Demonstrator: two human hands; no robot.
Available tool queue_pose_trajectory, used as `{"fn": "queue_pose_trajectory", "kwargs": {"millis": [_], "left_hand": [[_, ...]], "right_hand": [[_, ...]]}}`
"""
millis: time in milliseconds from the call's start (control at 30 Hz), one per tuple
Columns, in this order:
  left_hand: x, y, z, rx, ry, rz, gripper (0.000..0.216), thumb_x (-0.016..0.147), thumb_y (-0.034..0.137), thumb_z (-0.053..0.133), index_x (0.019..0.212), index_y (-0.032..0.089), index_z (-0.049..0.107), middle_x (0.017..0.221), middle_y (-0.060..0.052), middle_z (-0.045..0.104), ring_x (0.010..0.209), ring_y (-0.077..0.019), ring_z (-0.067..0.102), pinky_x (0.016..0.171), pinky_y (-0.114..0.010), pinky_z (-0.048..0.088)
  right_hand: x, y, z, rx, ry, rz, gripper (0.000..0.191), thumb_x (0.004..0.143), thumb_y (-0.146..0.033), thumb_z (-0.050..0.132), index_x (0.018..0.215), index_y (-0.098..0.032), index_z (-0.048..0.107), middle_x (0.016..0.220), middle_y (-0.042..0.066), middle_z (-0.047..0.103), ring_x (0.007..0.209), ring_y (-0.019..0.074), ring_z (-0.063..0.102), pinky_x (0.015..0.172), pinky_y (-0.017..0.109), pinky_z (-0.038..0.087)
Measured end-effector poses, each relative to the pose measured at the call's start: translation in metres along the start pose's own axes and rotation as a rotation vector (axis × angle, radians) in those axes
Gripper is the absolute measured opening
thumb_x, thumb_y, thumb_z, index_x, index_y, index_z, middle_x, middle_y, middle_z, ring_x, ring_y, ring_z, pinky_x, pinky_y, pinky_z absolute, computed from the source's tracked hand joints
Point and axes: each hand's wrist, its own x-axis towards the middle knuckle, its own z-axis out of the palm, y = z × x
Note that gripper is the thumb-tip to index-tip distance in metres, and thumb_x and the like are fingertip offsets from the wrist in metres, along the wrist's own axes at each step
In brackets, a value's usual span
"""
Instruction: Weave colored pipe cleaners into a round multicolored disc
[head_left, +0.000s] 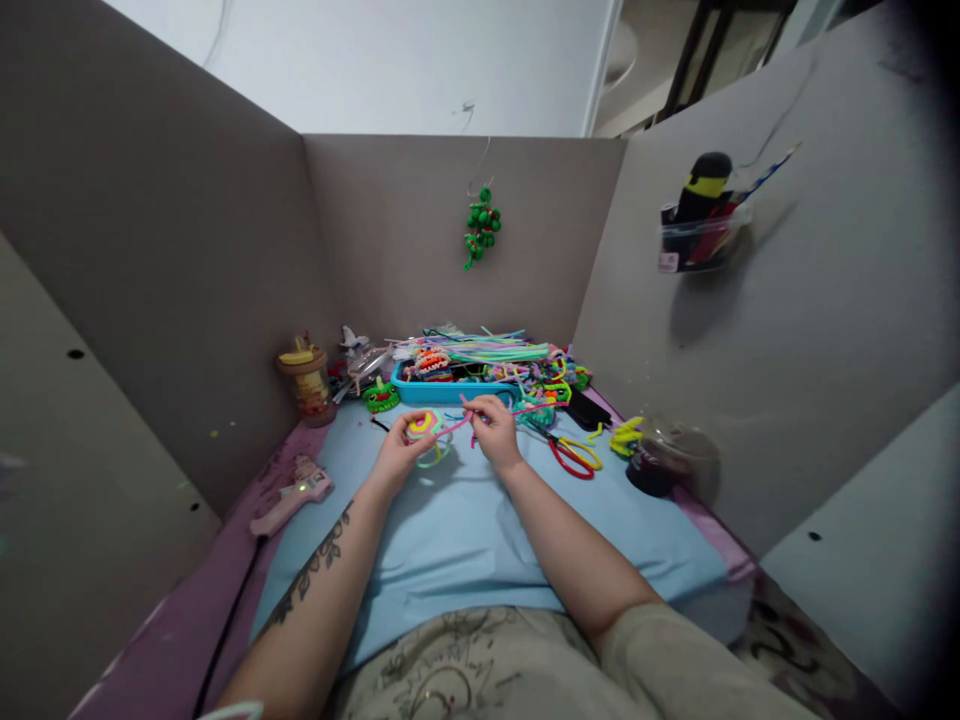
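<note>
While my left hand point(401, 450) is clamped on a coiled disc point(423, 424), my right hand point(492, 430) pinches a pink strand point(452, 428) at the disc's three o'clock. Blue tray point(450, 394) noted beyond, at twelve o'clock.

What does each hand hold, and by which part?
Left hand: round pink-and-yellow coil, by its edge. Right hand: thin pink pipe-cleaner strand, pinched; exact spot unclear.

No text, brand or number is legible. Markings located: at 2 o'clock, a pale label point(668, 262) on the wall-mounted clear container point(703, 258), print too small to read; at 8 o'clock, a small lit panel point(309, 483) on the pink glue gun point(282, 513), characters unresolved; at 6 o'clock, a dark line print point(442, 690) on the shirt point(536, 660), content indistinct.
</note>
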Motion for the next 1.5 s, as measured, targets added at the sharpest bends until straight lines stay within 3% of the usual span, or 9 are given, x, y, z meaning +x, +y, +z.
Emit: {"fn": "queue_pose_trajectory", "kwargs": {"millis": [200, 400, 600, 933, 1000, 1133, 1300, 1400, 1500], "left_hand": [[0.006, -0.007, -0.005, 0.030, 0.066, 0.052, 0.054, 0.058, 0.032, 0.073, 0.105, 0.016, 0.051, 0.097, -0.006, 0.061, 0.080, -0.0152, 0.059, 0.072, -0.027, 0.046], [0.009, -0.009, -0.009, 0.066, 0.058, 0.044, 0.055, 0.057, 0.031, 0.074, 0.105, 0.016, 0.051, 0.098, -0.006, 0.061, 0.082, -0.0168, 0.059, 0.074, -0.029, 0.046], [0.002, -0.003, -0.005, 0.034, -0.103, 0.040, 0.054, 0.059, 0.030, 0.074, 0.106, 0.016, 0.052, 0.101, -0.007, 0.060, 0.086, -0.0183, 0.060, 0.076, -0.030, 0.047], [0.003, -0.006, -0.007, -0.001, -0.165, 0.081, 0.052, 0.059, 0.027, 0.074, 0.105, 0.018, 0.052, 0.105, -0.006, 0.056, 0.091, -0.0179, 0.057, 0.078, -0.029, 0.047], [0.002, -0.007, -0.007, 0.014, -0.186, 0.077, 0.052, 0.060, 0.027, 0.074, 0.106, 0.018, 0.052, 0.106, -0.006, 0.056, 0.091, -0.0177, 0.057, 0.077, -0.028, 0.047], [0.004, -0.009, -0.007, 0.058, -0.173, 0.063, 0.051, 0.060, 0.029, 0.074, 0.105, 0.018, 0.053, 0.106, -0.006, 0.057, 0.089, -0.0171, 0.058, 0.076, -0.027, 0.046], [0.007, -0.011, -0.007, 0.094, -0.090, 0.022, 0.052, 0.058, 0.032, 0.075, 0.103, 0.017, 0.054, 0.101, -0.006, 0.060, 0.083, -0.0169, 0.059, 0.073, -0.028, 0.047], [0.006, -0.010, -0.007, 0.091, -0.114, -0.001, 0.051, 0.058, 0.032, 0.074, 0.102, 0.016, 0.053, 0.100, -0.007, 0.061, 0.081, -0.0171, 0.060, 0.073, -0.029, 0.047], [0.004, -0.009, -0.007, 0.083, -0.155, 0.034, 0.047, 0.058, 0.031, 0.074, 0.098, 0.016, 0.055, 0.106, -0.008, 0.059, 0.086, -0.0173, 0.059, 0.075, -0.029, 0.047]], "right_hand": [[-0.004, -0.015, 0.005, 0.127, -0.090, 0.026, 0.017, 0.075, -0.015, 0.053, 0.079, -0.022, 0.068, 0.078, 0.003, 0.060, 0.074, 0.0137, 0.057, 0.064, 0.026, 0.045], [-0.005, -0.011, 0.007, 0.191, -0.112, 0.113, 0.012, 0.074, -0.019, 0.057, 0.078, -0.021, 0.068, 0.079, 0.003, 0.063, 0.077, 0.0151, 0.058, 0.067, 0.027, 0.045], [-0.004, -0.002, 0.009, 0.351, -0.090, 0.317, 0.012, 0.072, -0.026, 0.058, 0.079, -0.019, 0.065, 0.071, 0.002, 0.062, 0.065, 0.0133, 0.057, 0.063, 0.027, 0.047], [-0.007, 0.009, 0.021, 0.586, -0.115, 0.774, 0.026, 0.052, -0.029, 0.069, 0.071, -0.017, 0.054, 0.058, -0.004, 0.054, 0.048, 0.0082, 0.048, 0.044, 0.020, 0.040], [-0.007, 0.008, 0.022, 0.567, -0.068, 0.772, 0.026, 0.053, -0.028, 0.068, 0.070, -0.017, 0.053, 0.057, -0.004, 0.053, 0.048, 0.0081, 0.048, 0.044, 0.020, 0.040], [-0.005, 0.006, 0.021, 0.507, 0.055, 0.627, 0.020, 0.059, -0.029, 0.064, 0.071, -0.018, 0.052, 0.062, -0.004, 0.054, 0.054, 0.0090, 0.050, 0.051, 0.022, 0.045], [-0.005, 0.004, 0.020, 0.446, 0.060, 0.480, 0.014, 0.065, -0.027, 0.059, 0.073, -0.018, 0.052, 0.063, -0.003, 0.054, 0.058, 0.0101, 0.052, 0.059, 0.024, 0.047], [-0.004, 0.003, 0.020, 0.508, 0.079, 0.490, 0.013, 0.064, -0.026, 0.059, 0.072, -0.018, 0.052, 0.062, -0.004, 0.054, 0.057, 0.0094, 0.052, 0.057, 0.023, 0.046], [-0.004, 0.004, 0.021, 0.586, 0.073, 0.613, 0.016, 0.059, -0.025, 0.062, 0.070, -0.018, 0.053, 0.061, -0.005, 0.053, 0.053, 0.0083, 0.050, 0.054, 0.022, 0.045]]}}
